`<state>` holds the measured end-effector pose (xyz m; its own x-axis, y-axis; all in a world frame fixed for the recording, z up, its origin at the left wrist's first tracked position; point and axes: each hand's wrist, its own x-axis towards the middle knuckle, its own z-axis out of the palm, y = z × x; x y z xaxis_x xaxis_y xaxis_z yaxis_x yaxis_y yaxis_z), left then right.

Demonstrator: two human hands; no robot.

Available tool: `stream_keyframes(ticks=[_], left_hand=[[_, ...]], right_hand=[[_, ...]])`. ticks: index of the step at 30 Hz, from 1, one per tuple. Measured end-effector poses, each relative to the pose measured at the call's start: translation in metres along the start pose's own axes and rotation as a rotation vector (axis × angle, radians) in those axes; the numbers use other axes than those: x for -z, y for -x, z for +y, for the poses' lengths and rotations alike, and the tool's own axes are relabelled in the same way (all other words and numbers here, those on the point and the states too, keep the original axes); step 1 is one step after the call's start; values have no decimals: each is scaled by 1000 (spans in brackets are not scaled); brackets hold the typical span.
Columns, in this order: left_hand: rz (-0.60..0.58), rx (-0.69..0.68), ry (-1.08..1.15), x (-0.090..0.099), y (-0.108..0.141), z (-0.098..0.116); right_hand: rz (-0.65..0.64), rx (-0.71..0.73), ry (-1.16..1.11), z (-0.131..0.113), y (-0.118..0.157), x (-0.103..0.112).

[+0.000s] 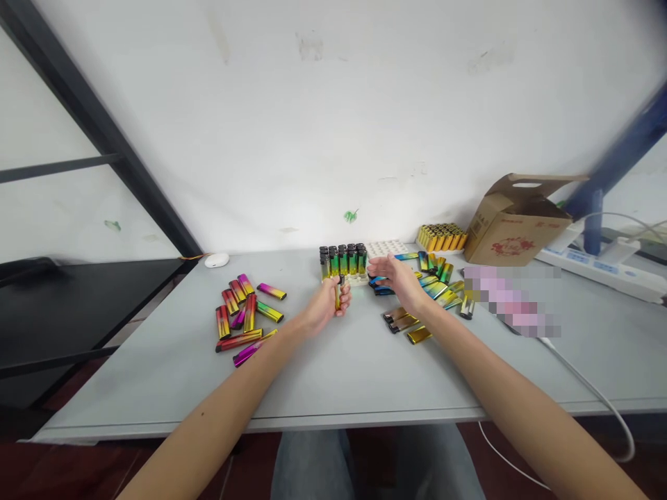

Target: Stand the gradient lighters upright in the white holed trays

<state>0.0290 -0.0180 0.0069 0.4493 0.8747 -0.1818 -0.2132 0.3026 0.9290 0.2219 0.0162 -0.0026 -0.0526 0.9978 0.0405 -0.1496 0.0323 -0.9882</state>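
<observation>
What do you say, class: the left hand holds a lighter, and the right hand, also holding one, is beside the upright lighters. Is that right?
Not quite. The head view shows the right hand open, holding nothing. The rest stands: the left hand holds the lighter, and the right hand is beside the upright lighters.

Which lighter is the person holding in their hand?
The gold lighter in the left hand. It is the only one held; the right hand is open, and the others stand in the tray or lie on the table.
</observation>
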Motion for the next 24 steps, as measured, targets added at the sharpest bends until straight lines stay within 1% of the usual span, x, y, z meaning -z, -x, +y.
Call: stream_keyframes(ticks=[5, 8, 14, 24], left_hand=[[87, -39, -2, -4, -1, 1], [112, -41, 15, -6, 0, 1], [108, -51, 39, -8, 2, 3], [67, -79, 98, -4, 2, 1]], right_hand=[[7, -9, 11, -1, 0, 0], [-1, 2, 16, 1, -1, 1], [-17, 10, -1, 3, -3, 2], [-10, 15, 22, -1, 1, 0]])
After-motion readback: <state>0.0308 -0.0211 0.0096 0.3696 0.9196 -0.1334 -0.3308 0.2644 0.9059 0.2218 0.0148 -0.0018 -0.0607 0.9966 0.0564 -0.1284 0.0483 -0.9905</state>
